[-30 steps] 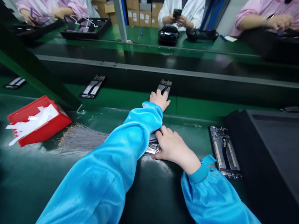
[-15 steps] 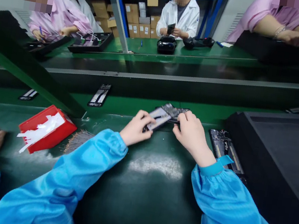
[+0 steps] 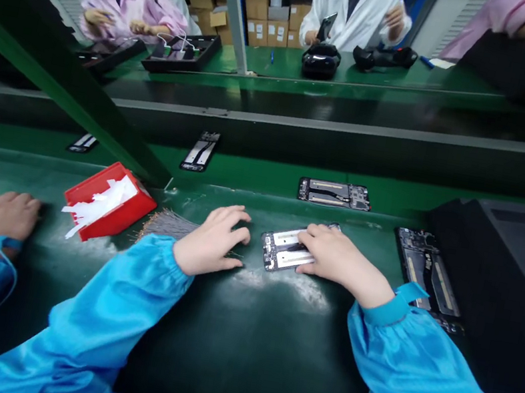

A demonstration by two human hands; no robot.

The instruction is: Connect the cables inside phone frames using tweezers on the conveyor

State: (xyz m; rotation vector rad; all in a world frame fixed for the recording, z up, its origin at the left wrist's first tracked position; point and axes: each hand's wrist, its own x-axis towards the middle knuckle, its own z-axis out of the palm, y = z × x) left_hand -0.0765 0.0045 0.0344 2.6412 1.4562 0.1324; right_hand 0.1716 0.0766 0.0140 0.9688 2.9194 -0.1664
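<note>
My right hand [image 3: 337, 258] grips an opened phone body [image 3: 282, 239] by its right part, thumb on the near edge and fingers over the top. The phone body lies flat or nearly so on the green bench, its pale inside facing up. To the left, my left hand [image 3: 215, 239] is open and empty, fingers curved and apart. It hovers at the right end of a bundle of thin grey cables [image 3: 169, 223] with copper-coloured tips, partly hidden by that hand. Behind my right hand, a second opened phone body [image 3: 335, 194] lies on the raised strip.
A red bin [image 3: 129, 219] holding white strips stands left of the cables. More opened phone bodies [image 3: 201, 151] lie behind and at the right [image 3: 425, 269], beside a large black tray [image 3: 494, 264]. A green post [image 3: 116, 130] slants across the left. A co-worker's hand [image 3: 3, 218] rests at far left.
My left hand has let go of the phone body and moved left to the cables. My right hand has brought that phone body down and nearer. The view has shifted somewhat.
</note>
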